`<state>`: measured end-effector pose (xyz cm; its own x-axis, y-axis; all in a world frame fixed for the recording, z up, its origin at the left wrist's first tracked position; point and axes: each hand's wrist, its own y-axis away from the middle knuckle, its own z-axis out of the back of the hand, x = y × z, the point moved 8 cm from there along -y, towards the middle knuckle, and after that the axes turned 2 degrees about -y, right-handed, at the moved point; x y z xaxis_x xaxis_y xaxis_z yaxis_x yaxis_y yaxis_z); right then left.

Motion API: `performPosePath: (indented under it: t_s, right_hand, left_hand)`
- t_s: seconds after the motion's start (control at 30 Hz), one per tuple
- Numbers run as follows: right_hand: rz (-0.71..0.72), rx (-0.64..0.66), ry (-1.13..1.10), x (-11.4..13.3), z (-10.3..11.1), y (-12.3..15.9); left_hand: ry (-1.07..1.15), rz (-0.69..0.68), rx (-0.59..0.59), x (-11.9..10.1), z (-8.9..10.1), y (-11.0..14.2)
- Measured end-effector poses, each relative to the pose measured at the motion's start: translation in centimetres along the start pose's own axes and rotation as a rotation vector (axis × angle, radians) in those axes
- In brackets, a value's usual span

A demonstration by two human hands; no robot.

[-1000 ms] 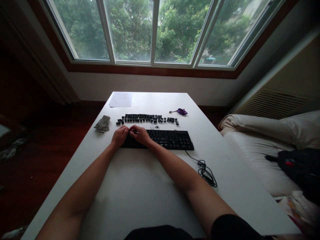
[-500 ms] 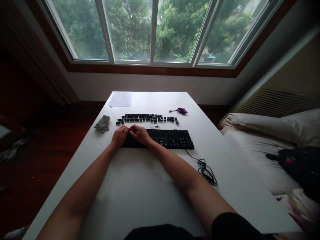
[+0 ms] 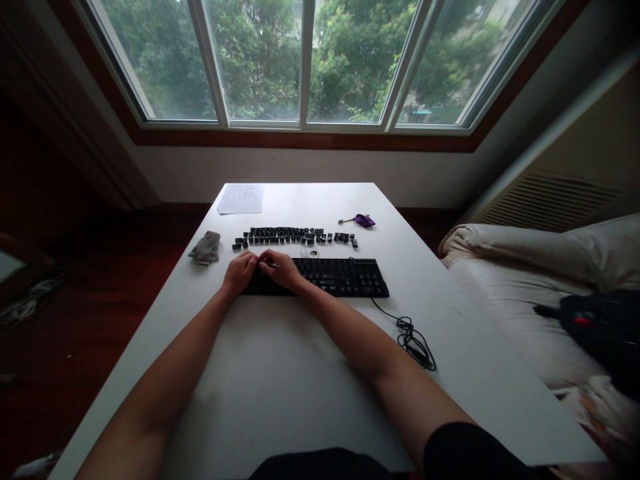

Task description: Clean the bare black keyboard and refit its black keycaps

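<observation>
A black computer keyboard (image 3: pixel 345 279) lies flat on the white table, its cable trailing off the near right side. My left hand (image 3: pixel 241 272) is closed around the keyboard's left end, fingers at its far corner. Right beside it, my right hand (image 3: pixel 281 269) is bent over the left part of the keyboard with its fingers pinched. A small shiny bit shows at those fingers, too small to name. Both hands cover the keys under them. Loose black keycaps (image 3: pixel 285 235) stand in rows just beyond the keyboard.
A grey cloth (image 3: pixel 205 248) lies to the left, and paper (image 3: pixel 241 199) at the far left corner. Beyond the keyboard are a small clear round item (image 3: pixel 309 253) and a brush (image 3: pixel 346 221) by a purple object (image 3: pixel 365 221). The coiled cable (image 3: pixel 417 347) rests at the right.
</observation>
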<state>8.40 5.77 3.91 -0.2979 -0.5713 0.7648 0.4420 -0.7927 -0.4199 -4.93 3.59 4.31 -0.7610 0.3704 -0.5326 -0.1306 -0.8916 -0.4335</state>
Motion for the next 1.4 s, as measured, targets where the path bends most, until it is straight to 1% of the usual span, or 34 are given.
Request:
performPosePath:
  t_s: [0.17,0.37,0.57,0.73,1.13,1.4]
  right_hand:
    - [-0.029,0.016,0.02,-0.06,-0.09,-0.02]
    - [-0.021,0.02,0.026,0.15,-0.05,0.07]
    - [0.005,-0.003,0.009,0.0,-0.03,0.01]
    - [-0.01,0.013,0.02,-0.03,0.03,0.01]
    - [-0.006,0.005,0.022,0.13,0.06,0.02]
    - [-0.008,0.006,0.022,0.13,0.01,0.0]
  left_hand:
    - [0.004,-0.004,0.01,-0.04,-0.01,0.01]
    - [-0.01,0.004,0.007,0.09,-0.08,-0.04]
    - [-0.02,0.014,0.012,0.17,-0.1,-0.1]
    - [-0.013,0.002,0.008,0.05,-0.03,-0.1]
    - [-0.005,-0.025,0.004,-0.11,0.0,-0.13]
    - [-0.004,-0.004,0.008,-0.19,0.02,-0.08]
